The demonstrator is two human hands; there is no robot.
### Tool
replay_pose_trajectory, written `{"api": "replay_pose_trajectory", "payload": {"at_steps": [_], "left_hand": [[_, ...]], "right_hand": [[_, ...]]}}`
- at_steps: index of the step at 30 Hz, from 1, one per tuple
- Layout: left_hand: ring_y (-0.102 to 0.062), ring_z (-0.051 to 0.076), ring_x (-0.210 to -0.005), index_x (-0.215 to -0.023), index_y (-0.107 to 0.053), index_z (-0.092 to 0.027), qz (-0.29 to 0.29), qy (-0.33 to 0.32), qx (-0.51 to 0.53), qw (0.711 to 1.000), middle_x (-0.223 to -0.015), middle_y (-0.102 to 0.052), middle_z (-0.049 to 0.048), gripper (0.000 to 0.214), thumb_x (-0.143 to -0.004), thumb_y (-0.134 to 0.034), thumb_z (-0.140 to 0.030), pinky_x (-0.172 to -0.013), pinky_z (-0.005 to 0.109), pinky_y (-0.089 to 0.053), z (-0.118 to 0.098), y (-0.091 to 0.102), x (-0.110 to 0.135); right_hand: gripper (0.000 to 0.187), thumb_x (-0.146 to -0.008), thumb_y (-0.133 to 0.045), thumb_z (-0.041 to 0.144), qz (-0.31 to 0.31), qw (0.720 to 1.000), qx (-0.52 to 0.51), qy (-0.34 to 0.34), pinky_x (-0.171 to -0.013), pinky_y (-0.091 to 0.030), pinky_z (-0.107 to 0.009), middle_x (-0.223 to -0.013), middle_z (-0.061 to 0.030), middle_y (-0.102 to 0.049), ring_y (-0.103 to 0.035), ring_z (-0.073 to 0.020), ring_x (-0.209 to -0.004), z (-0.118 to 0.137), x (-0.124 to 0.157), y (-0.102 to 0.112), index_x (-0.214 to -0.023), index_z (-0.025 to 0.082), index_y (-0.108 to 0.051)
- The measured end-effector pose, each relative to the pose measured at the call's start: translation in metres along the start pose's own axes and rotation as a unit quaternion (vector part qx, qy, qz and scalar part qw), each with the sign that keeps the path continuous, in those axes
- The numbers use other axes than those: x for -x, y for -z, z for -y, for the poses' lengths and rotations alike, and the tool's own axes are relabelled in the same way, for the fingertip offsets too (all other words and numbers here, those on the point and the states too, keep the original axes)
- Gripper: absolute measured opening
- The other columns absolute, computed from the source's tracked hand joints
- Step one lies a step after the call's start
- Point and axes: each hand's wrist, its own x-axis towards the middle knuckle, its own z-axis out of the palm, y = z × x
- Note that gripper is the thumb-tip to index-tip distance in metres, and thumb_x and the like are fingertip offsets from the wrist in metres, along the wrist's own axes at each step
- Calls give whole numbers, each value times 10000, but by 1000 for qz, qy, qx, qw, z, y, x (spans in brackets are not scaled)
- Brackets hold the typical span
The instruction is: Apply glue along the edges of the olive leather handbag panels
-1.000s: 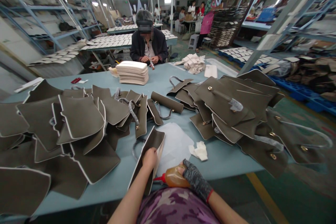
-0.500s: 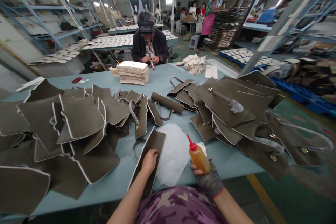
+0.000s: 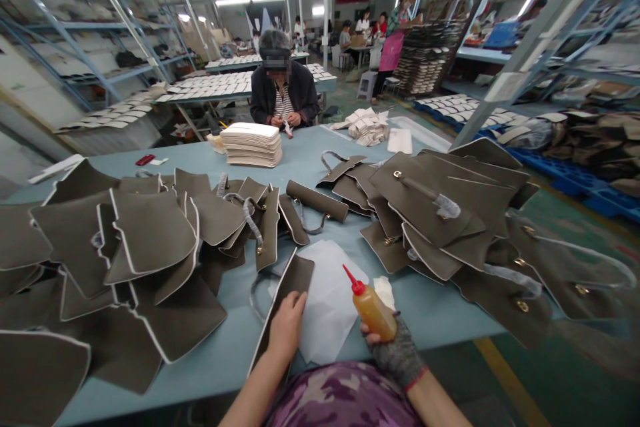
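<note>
My left hand (image 3: 287, 325) lies on a dark olive bag panel (image 3: 289, 287) that stands tilted at the near table edge, fingers curled over it. My right hand (image 3: 395, 350), in a grey knit glove, is wrapped round an amber squeeze bottle (image 3: 373, 310) with a red nozzle pointing up and left. Between the hands lies a white translucent sheet (image 3: 327, 297). A crumpled white cloth (image 3: 385, 290) rests just behind the bottle.
Heaps of olive bag panels cover the blue table (image 3: 310, 153) at left (image 3: 145, 240) and right (image 3: 450, 213). A stack of cream pieces (image 3: 251, 143) sits at the far side, where a seated person (image 3: 283, 90) works. Metal shelving and other workers stand behind.
My right hand lifted the bottle from lying low with the nozzle against the panel to upright beside the cloth. My left hand stayed on the panel.
</note>
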Motion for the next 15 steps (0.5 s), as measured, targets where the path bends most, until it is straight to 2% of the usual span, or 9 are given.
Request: {"api": "replay_pose_trajectory", "payload": {"at_steps": [2,3,4,5,7,8,9,11,15], "left_hand": [[-527,242,-1281,-1321,-581,-251,-116,-7,-11,993,-1362,-584,96,483,-893,-431,-85,-1099,413,-421,3,23,10],[-490,272,-1324,-1345,-559,-228,-147,22,-22,989,-1400,-556,117,471,-891,-479,-130,-1128,462,-388,6,34,14],[-494,296,-1323,-1355,-546,-195,-141,66,-27,987,-1399,-556,143,476,-880,-525,-173,-1117,484,-397,10,43,18],[-544,306,-1273,-1342,-552,-163,-95,117,-22,988,-1354,-593,162,473,-871,-548,-203,-1069,472,-447,14,51,22],[-674,289,-1075,-1268,-605,-136,47,195,6,980,-1159,-708,160,398,-896,-491,-216,-904,397,-548,22,61,29],[-709,273,-983,-1234,-629,-143,105,210,25,972,-1062,-743,143,379,-917,-432,-206,-835,362,-564,25,65,33],[-724,263,-928,-1213,-644,-159,138,212,42,967,-1003,-759,127,390,-932,-376,-197,-795,341,-566,28,70,36],[-729,256,-917,-1198,-656,-194,124,197,67,970,-994,-766,104,414,-943,-332,-222,-778,327,-563,31,84,43],[-721,222,-949,-1127,-678,-247,1,162,128,978,-1041,-763,44,366,-912,-407,-367,-792,277,-562,45,139,39]], "right_hand": [[294,-676,-757,364,12,1000,-7,7,-405,-407,-198,-786,-63,-748,-636,-171,-594,3,0,2,-918,210,-692],[298,-674,-762,355,20,1000,-10,6,-409,-413,-201,-801,-67,-753,-640,-175,-602,5,0,4,-923,210,-690],[308,-667,-770,351,28,1000,-13,4,-410,-417,-205,-812,-71,-757,-643,-178,-607,6,0,5,-928,208,-689],[322,-657,-778,350,34,999,-16,2,-410,-417,-207,-814,-73,-760,-644,-182,-606,7,0,6,-931,205,-691],[332,-641,-788,351,35,999,-20,-5,-413,-420,-210,-797,-73,-763,-648,-187,-606,8,-2,8,-923,201,-698],[329,-640,-788,353,32,999,-20,-8,-415,-419,-209,-790,-72,-763,-649,-188,-605,8,-3,8,-918,201,-701],[325,-641,-787,357,27,999,-20,-11,-415,-417,-208,-786,-71,-763,-649,-189,-603,8,-5,9,-914,202,-703],[324,-637,-788,360,22,999,-17,-19,-415,-413,-206,-772,-76,-759,-650,-193,-601,10,-7,10,-905,197,-706],[355,-620,-799,349,32,999,-7,-31,-409,-420,-216,-763,-108,-749,-647,-204,-601,18,-10,10,-913,174,-703]]}}
